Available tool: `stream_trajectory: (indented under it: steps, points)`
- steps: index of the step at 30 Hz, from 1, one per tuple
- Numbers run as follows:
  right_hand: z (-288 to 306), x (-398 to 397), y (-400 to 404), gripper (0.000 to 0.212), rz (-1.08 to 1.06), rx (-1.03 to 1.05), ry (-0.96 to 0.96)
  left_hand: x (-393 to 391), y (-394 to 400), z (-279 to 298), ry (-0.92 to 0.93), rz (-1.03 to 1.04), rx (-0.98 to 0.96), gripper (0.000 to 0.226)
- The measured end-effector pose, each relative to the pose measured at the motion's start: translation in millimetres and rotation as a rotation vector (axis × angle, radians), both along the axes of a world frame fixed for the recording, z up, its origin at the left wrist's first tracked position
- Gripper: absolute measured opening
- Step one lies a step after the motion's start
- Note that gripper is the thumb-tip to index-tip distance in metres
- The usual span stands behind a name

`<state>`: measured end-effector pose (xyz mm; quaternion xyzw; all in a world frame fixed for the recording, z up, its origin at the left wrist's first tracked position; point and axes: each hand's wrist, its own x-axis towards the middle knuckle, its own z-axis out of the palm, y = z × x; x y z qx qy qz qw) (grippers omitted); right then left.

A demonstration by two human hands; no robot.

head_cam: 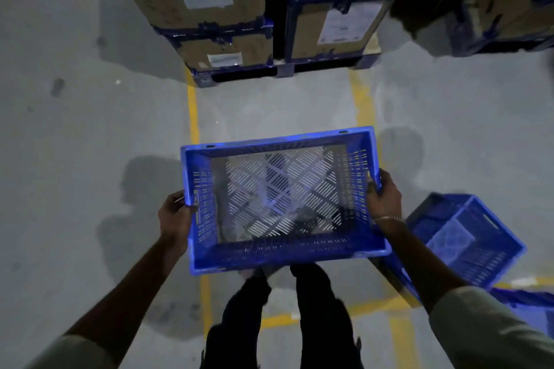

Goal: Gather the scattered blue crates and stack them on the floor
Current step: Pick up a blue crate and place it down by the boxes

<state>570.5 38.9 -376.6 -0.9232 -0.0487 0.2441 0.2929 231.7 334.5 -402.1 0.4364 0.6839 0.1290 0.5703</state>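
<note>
I hold an empty blue slotted crate (278, 257) in front of me, above the floor, with its open top facing up. My left hand (174, 216) grips its left rim and my right hand (385, 196) grips its right rim. A second blue crate (467, 243) lies tilted on the floor at my right, partly behind my right forearm. The edge of a third blue crate (530, 301) shows at the lower right.
A grey concrete floor (90, 135) carries yellow painted lines (192, 111). Straight ahead stand stacked cardboard boxes (209, 3) strapped with blue tape on a pallet (281, 70), with more boxes (503, 0) at the far right. My legs (299, 308) are below the held crate.
</note>
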Motion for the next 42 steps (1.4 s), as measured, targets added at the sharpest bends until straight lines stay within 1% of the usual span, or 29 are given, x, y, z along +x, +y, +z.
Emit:
stream_trajectory:
  steps: [1, 3, 5, 7, 8, 9, 11, 12, 14, 16, 17, 19, 22, 25, 27, 29, 31, 34, 37, 40, 41, 42]
  points:
    - [-24.7, 11.7, 14.4, 0.064, 0.016, 0.01, -0.006, 9.0, 14.1, -24.9, -0.003, -0.022, 0.008, 0.037]
    - [-79.8, 39.3, 42.4, 0.064, 0.048, 0.017, -0.037, 32.4, 41.1, -78.6, 0.005, -0.09, 0.061, 0.035]
    - [-141.5, 66.5, 66.3, 0.056, 0.09, 0.022, -0.063, 59.7, 62.8, -139.3, 0.037, -0.129, 0.139, 0.032]
    - [-208.0, 93.6, 87.5, 0.043, 0.139, 0.022, -0.1, 87.6, 86.0, -200.7, 0.083, -0.121, 0.213, 0.029]
    - [-240.5, 110.7, 97.7, 0.037, 0.162, 0.015, -0.124, 101.8, 96.8, -233.0, 0.102, -0.108, 0.244, 0.029]
    - [-264.7, 125.5, 106.5, 0.034, 0.182, 0.012, -0.149, 111.1, 107.9, -258.5, 0.114, -0.111, 0.269, 0.035]
    - [-314.1, 153.1, 127.2, 0.034, 0.219, 0.032, -0.243, 125.0, 134.2, -317.3, 0.117, -0.173, 0.321, 0.049]
    - [-340.7, 167.8, 138.3, 0.035, 0.246, 0.049, -0.301, 133.5, 148.0, -348.2, 0.113, -0.21, 0.354, 0.051]
    - [-384.1, 191.0, 162.6, 0.037, 0.27, 0.065, -0.403, 157.3, 174.6, -386.4, 0.063, -0.273, 0.394, 0.04]
    - [-417.6, 207.3, 184.4, 0.031, 0.28, 0.087, -0.479, 182.0, 194.1, -406.1, 0.033, -0.32, 0.467, 0.029]
    - [-433.6, 214.3, 194.6, 0.028, 0.289, 0.103, -0.509, 190.0, 202.8, -417.8, 0.029, -0.355, 0.522, 0.029]
    - [-458.7, 225.1, 214.4, 0.026, 0.27, 0.122, -0.537, 201.4, 215.1, -439.7, 0.052, -0.44, 0.603, 0.043]
    - [-488.3, 241.2, 237.7, 0.031, 0.221, 0.121, -0.52, 215.4, 226.0, -473.5, 0.092, -0.5, 0.655, 0.061]
    - [-514.7, 257.8, 246.0, 0.034, 0.179, 0.036, -0.454, 225.1, 226.0, -502.2, 0.091, -0.576, 0.667, 0.072]
    - [-530.8, 261.4, 245.9, 0.032, 0.173, -0.031, -0.486, 228.2, 226.9, -513.3, 0.078, -0.592, 0.661, 0.075]
    - [-539.4, 259.5, 247.3, 0.03, 0.166, -0.078, -0.547, 228.8, 226.1, -516.4, 0.04, -0.597, 0.655, 0.076]
    - [-540.5, 258.1, 249.7, 0.028, 0.169, -0.121, -0.563, 229.2, 225.8, -515.8, 0.016, -0.601, 0.643, 0.075]
    - [-541.0, 268.9, 253.8, 0.025, 0.194, -0.174, -0.593, 238.5, 229.7, -523.1, 0.018, -0.583, 0.654, 0.066]
    - [-539.5, 283.2, 268.3, 0.023, 0.235, -0.155, -0.624, 249.2, 239.1, -529.1, 0.08, -0.573, 0.708, 0.059]
    - [-537.2, 287.9, 268.5, 0.021, 0.253, -0.159, -0.616, 256.5, 237.4, -529.1, 0.159, -0.592, 0.707, 0.062]
    - [-538.2, 286.7, 263.5, 0.024, 0.273, -0.173, -0.593, 257.3, 235.1, -527.8, 0.211, -0.595, 0.692, 0.064]
    - [-539.3, 285.1, 258.5, 0.033, 0.301, -0.19, -0.576, 256.6, 233.9, -527.9, 0.249, -0.6, 0.69, 0.064]
